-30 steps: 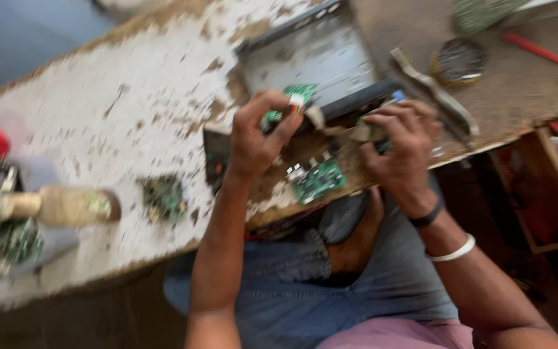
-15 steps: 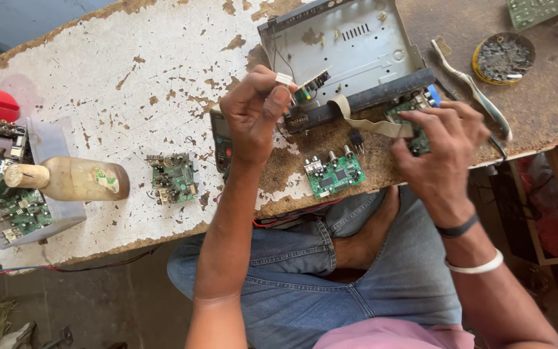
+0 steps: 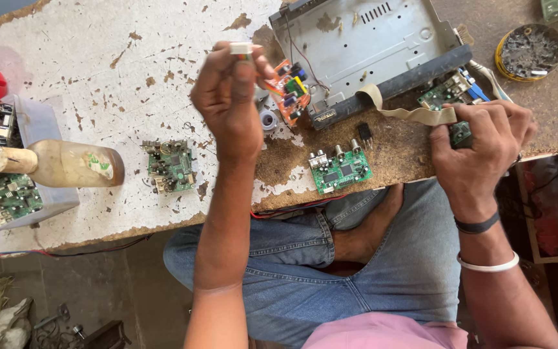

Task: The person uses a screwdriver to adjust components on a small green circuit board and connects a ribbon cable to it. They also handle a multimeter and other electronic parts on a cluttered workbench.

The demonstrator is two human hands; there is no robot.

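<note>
Pinching a small white plastic connector (image 3: 241, 48) in your left hand (image 3: 230, 97), raised above the chipped white tabletop (image 3: 85, 84).
Your left fingers are clamped on that connector, beside an orange circuit board (image 3: 287, 90) at the open grey metal case (image 3: 363, 45). Your right hand (image 3: 479, 152) grips a small green circuit board (image 3: 460, 132) trailing a beige ribbon cable (image 3: 408, 113), fingers closed around it at the tabletop's edge.

My left hand (image 3: 230, 97) pinches a white connector (image 3: 241, 48) above the table (image 3: 85, 77); my right hand (image 3: 479, 152) grips a green board (image 3: 450, 97) beside the grey metal case (image 3: 369, 45).
</note>
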